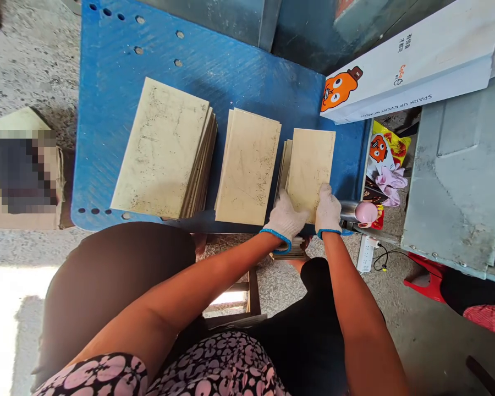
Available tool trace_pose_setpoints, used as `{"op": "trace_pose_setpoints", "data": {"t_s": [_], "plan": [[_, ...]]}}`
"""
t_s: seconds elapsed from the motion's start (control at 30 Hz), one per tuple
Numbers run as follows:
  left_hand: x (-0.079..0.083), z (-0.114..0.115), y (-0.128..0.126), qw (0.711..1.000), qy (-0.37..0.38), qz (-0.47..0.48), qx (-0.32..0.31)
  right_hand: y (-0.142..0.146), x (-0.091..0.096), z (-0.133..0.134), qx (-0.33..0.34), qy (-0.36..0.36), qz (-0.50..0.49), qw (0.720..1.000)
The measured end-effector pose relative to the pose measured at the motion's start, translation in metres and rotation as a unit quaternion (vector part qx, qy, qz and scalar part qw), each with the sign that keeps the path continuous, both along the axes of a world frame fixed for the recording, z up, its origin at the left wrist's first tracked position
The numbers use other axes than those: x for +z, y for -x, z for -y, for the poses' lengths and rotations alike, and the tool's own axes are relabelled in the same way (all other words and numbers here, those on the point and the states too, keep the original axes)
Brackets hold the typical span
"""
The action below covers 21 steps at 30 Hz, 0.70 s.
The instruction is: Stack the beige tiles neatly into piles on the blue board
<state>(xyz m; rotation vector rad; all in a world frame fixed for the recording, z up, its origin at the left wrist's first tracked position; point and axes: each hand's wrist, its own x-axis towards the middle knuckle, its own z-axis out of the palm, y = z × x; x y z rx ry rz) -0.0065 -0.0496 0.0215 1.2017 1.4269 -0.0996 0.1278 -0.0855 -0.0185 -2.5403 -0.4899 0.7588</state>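
Closely, both hands [307, 217] grip right stack [309, 170] — near edge, bare blue table [272, 82] beyond

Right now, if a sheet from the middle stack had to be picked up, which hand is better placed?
Probably the left hand: it rests on the near edge of the right stack, next to the middle stack. The right hand sits farther away.

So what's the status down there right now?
Left hand and right hand, both gloved, pressing on the near end of the right stack. Two more stacks beside it on the blue board. Nothing blocking.
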Motion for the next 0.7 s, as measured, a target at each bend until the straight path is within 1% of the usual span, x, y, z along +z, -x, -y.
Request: {"op": "trace_pose_setpoints", "data": {"t_s": [0.1, 0.2, 0.27, 0.37, 0.43, 0.5, 0.6, 0.67, 0.7], "plan": [[0.009, -0.013, 0.009, 0.997, -0.039, 0.056, 0.031, 0.005, 0.022, 0.008, -0.047, -0.077, -0.019, 0.996], [0.018, -0.026, 0.017, 0.986, -0.055, 0.135, 0.075, 0.019, 0.05, 0.017, -0.085, -0.164, -0.05, 0.982], [0.026, -0.03, 0.023, 0.97, -0.039, 0.222, 0.093, 0.033, 0.067, 0.028, -0.099, -0.226, -0.08, 0.966], [0.041, -0.023, 0.033, 0.928, 0.008, 0.36, 0.097, 0.058, 0.086, 0.051, -0.122, -0.285, -0.118, 0.943], [0.052, -0.011, 0.043, 0.911, 0.048, 0.399, 0.097, 0.079, 0.09, 0.071, -0.142, -0.3, -0.133, 0.934], [0.062, 0.005, 0.056, 0.907, 0.089, 0.397, 0.108, 0.101, 0.089, 0.093, -0.151, -0.303, -0.132, 0.932], [0.07, 0.031, 0.081, 0.901, 0.132, 0.393, 0.126, 0.131, 0.08, 0.125, -0.136, -0.274, -0.107, 0.946], [0.07, 0.047, 0.098, 0.898, 0.137, 0.396, 0.134, 0.144, 0.075, 0.143, -0.11, -0.246, -0.073, 0.96], [0.068, 0.054, 0.106, 0.898, 0.136, 0.395, 0.138, 0.147, 0.075, 0.151, -0.084, -0.229, -0.059, 0.968]]}}
